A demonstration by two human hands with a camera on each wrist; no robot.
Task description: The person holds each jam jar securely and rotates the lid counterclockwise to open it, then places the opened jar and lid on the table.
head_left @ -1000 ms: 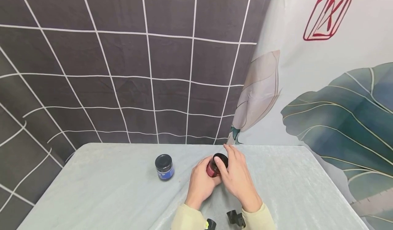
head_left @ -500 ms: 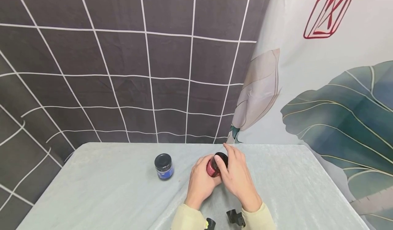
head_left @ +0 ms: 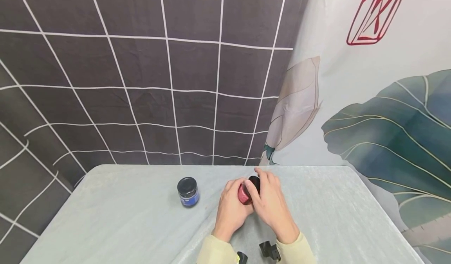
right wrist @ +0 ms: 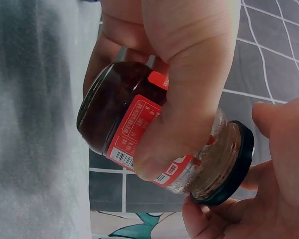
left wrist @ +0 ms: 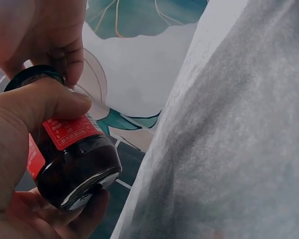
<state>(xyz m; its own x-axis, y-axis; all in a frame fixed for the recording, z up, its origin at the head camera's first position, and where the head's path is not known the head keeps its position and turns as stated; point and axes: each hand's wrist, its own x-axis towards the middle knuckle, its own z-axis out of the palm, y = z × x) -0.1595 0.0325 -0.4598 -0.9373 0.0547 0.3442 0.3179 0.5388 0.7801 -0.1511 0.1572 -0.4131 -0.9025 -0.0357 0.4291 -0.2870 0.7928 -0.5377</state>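
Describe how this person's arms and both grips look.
The left grip and right grip are bare, without gloves. The left sleeve and right sleeve are pale cream and reach the wrists. A black fitting sits beside the right one; another black piece, with a small yellow-green patch, sits by the left.

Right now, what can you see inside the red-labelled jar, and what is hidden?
Inside the red-labelled jar, dark contents show near the base; near the black lid, it looks paler. The label and left hand cover much of the middle, hiding what lies behind them.
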